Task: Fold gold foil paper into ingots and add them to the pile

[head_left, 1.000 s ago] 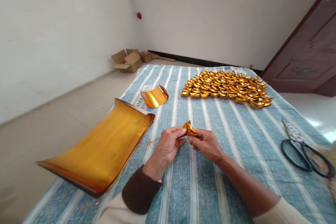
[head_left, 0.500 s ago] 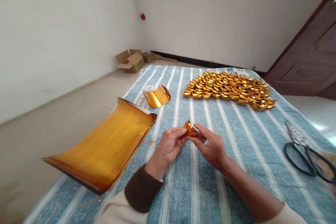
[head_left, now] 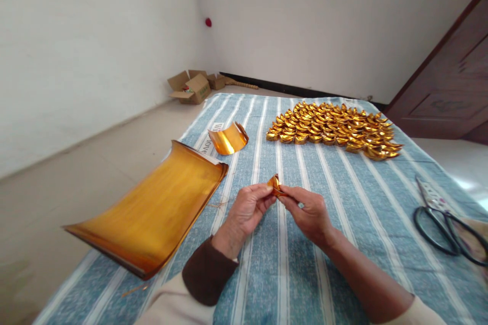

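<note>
Between my two hands is a small gold foil paper ingot (head_left: 275, 183), held above the striped cloth. My left hand (head_left: 249, 206) pinches its left side between thumb and fingers. On the other side my right hand (head_left: 307, 212) is closed on its right end, thumb and forefinger pressed together; the fingers hide part of the foil. Beyond them, many similar folded gold ingots (head_left: 331, 124) sit packed in rows at the back right. A stack of large gold foil sheets (head_left: 152, 208) lies to the left, its edges curling up. A smaller curved piece of gold foil (head_left: 230, 140) rests behind the stack.
Black-handled scissors (head_left: 438, 223) lie at the right of the blue and white striped tablecloth (head_left: 267, 274). Thin foil scraps (head_left: 133, 291) are near the left front. An open cardboard box (head_left: 192, 89) stands on the floor past the far left corner, by the wall.
My right fingers have closed in on the ingot's right end and pressed it narrower. My left hand keeps its pinch in nearly the same place.
</note>
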Action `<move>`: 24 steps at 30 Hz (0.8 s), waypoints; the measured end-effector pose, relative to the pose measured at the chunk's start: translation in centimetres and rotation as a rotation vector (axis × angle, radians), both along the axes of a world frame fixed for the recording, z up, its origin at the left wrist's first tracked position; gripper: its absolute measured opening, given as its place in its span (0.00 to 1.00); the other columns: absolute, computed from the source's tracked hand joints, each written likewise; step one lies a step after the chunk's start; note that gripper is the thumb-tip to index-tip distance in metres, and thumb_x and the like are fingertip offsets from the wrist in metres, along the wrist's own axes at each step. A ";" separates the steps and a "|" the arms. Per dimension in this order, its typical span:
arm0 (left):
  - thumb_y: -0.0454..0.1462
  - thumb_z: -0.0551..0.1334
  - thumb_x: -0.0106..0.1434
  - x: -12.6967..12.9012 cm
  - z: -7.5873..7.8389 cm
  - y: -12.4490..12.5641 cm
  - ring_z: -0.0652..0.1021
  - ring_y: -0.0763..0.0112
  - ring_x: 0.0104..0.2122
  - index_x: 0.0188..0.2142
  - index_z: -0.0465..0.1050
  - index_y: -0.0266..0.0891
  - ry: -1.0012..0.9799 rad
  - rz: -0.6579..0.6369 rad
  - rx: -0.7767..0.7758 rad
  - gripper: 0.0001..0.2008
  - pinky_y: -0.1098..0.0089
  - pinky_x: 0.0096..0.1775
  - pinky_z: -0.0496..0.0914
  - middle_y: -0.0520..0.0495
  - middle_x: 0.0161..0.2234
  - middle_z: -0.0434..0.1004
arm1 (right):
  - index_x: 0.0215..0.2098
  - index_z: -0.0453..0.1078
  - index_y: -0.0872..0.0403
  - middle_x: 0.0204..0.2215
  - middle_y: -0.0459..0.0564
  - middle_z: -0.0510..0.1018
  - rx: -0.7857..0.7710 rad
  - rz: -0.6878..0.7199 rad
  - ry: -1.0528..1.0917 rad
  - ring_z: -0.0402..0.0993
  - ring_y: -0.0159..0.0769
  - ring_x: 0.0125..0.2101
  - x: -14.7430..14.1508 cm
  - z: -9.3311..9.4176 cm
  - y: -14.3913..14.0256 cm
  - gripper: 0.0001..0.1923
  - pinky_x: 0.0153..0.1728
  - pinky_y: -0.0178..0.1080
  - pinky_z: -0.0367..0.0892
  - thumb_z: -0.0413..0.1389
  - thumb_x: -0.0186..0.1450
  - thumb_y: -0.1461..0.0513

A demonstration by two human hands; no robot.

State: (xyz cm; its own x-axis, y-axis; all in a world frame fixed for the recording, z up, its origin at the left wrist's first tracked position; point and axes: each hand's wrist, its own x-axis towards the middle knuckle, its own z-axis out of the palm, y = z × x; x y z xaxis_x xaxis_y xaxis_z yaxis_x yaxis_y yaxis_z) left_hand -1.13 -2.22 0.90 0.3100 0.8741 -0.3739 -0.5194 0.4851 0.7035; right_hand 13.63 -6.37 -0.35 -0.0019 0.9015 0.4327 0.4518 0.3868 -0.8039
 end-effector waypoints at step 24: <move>0.30 0.71 0.46 -0.5 -0.7 0.0 0.77 0.73 0.28 0.28 0.79 0.28 0.092 -0.281 0.003 0.07 0.73 0.35 0.71 0.42 0.29 0.80 | 0.39 0.78 0.55 0.18 0.42 0.74 -0.314 0.140 0.404 0.69 0.28 0.19 2.7 0.6 1.1 0.15 0.22 0.34 0.70 0.63 0.57 0.55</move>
State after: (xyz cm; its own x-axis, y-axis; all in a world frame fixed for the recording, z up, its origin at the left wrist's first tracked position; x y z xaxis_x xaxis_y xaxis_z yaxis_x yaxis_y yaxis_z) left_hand -1.67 -2.22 0.24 0.5053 0.7598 -0.4092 -0.2991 0.5990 0.7428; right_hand 16.29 -5.22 0.28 -0.0206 0.9909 0.1332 0.0430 0.1340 -0.9900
